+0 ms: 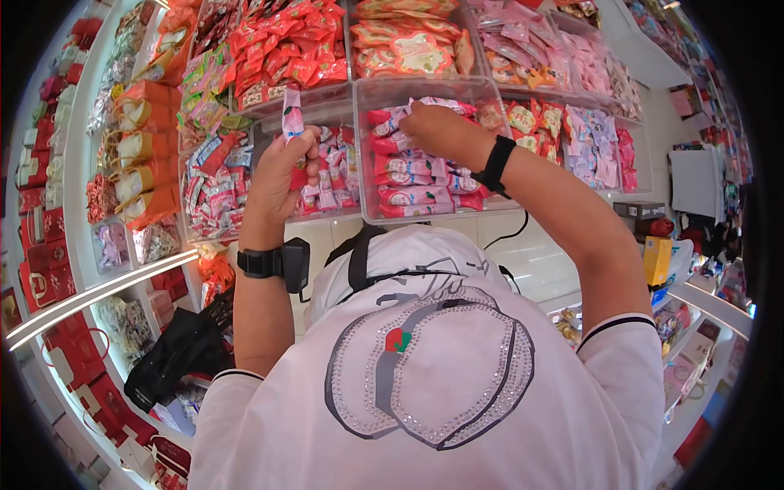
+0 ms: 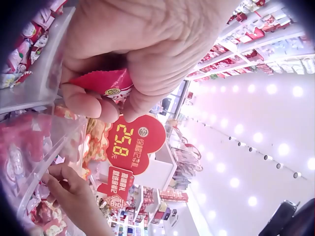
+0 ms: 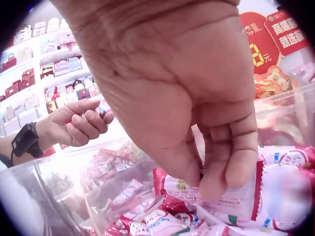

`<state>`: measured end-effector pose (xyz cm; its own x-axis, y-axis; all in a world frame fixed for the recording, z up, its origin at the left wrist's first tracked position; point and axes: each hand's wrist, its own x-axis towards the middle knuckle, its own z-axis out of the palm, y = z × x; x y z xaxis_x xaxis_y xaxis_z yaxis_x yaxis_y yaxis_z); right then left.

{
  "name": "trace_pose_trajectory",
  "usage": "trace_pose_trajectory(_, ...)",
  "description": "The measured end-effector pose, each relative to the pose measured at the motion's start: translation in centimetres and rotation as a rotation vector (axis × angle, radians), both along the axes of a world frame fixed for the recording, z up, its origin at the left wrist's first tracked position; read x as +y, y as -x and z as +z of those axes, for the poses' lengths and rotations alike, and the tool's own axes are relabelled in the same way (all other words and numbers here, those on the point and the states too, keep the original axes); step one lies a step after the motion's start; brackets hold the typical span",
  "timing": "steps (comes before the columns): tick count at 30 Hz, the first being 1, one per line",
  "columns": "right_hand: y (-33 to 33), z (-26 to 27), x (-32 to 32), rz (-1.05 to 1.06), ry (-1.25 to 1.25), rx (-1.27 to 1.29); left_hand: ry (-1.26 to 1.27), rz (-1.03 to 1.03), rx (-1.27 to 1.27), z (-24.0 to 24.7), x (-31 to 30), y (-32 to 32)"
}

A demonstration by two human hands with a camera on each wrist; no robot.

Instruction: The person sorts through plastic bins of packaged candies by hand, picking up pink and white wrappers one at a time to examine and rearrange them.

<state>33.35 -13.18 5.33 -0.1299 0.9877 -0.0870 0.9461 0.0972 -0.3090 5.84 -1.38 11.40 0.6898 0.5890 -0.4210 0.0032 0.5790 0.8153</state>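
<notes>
My left hand (image 1: 282, 167) grips pink-and-red wrapped candies, one pink packet (image 1: 292, 114) sticking up above the fingers; in the left wrist view a red wrapper (image 2: 106, 82) shows between curled fingers. My right hand (image 1: 445, 135) reaches into a clear bin (image 1: 369, 204) of pink packets. In the right wrist view the fingertips of that hand (image 3: 211, 137) touch a pink-and-white packet (image 3: 216, 192) on top of the pile; whether the thumb pinches it is partly hidden. Loose small candies (image 3: 128, 191) lie in the bin beside it.
More bins hold red packets (image 1: 290, 49), orange packets (image 1: 408, 37) and blue-white sweets (image 1: 592, 147). Gift bags (image 1: 143, 147) line shelves on the left. A red price sign (image 2: 135, 142) stands behind the bins. Cartons (image 1: 656, 260) are at the right.
</notes>
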Motion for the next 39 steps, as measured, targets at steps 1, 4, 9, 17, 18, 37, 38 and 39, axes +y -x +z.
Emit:
trace_pose_trajectory(1, 0.0, -0.2, 0.0, 0.004, 0.003, -0.007, -0.003, 0.0, 0.001, -0.1, 0.0, 0.1)
trace_pose_trajectory(4, 0.1, -0.4, 0.2, 0.011, 0.064, 0.004, -0.012, 0.002, 0.006, -0.2, 0.0, 0.2)
trace_pose_trajectory(9, 0.2, -1.3, 0.7, 0.006, 0.197, 0.019, -0.02, 0.002, 0.013, -0.3, -0.2, 0.2)
trace_pose_trajectory(17, -0.9, 1.9, 0.2, -0.012, 0.008, 0.185, 0.018, 0.032, -0.006, 0.2, -0.5, -0.3)
trace_pose_trajectory(18, -1.3, 2.7, 0.3, -0.048, -0.011, 0.246, 0.037, 0.033, -0.009, 0.3, -0.5, -0.4)
trace_pose_trajectory(37, 2.1, 9.9, 0.8, 0.002, -0.313, 0.366, -0.043, -0.241, -0.012, 1.7, -2.4, -4.1)
trace_pose_trajectory(38, 1.9, 10.1, 0.9, -0.015, -0.251, 0.356, -0.017, -0.242, -0.013, 1.6, -2.4, -4.0)
trace_pose_trajectory(39, 1.6, 10.1, 1.0, -0.031, -0.191, 0.346, 0.008, -0.244, -0.014, 1.5, -2.5, -4.0)
